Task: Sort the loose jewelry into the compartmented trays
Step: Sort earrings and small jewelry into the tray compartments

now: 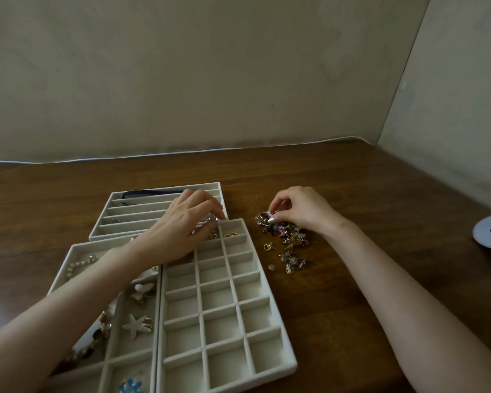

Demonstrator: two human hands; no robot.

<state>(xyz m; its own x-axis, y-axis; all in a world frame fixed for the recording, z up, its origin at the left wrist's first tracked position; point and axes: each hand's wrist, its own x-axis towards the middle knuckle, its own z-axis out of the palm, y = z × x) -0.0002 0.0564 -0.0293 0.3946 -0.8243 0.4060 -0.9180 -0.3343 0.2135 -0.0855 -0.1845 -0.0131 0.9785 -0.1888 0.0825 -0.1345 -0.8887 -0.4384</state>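
Clerk: Pile, location?

Checker: On table, just right of grid tray, not touching its rim. Long axis runs far to near, slanting slightly right toward the person. A few strays at the near end.

Clerk: Right hand?

Checker: At the pile's far end, palm down. Thumb and forefinger pinch one piece at the far-left tip. Piece is too small to name, or to tell which way it points.

Clerk: Left hand?

Checker: Over the grid tray's far row, fingers curled downward. Silvery item at the fingertips; held or merely lying there, cannot tell.

Clerk: Bearing for the next move?

Checker: Judged: tray lies left of the pinched piece, with empty cells to the left and nearer. Right hand is nearer the pile, left hand nearer the cells. Tray's long axis runs far to near, roughly parallel to the pile, so a short leftward carry should do.
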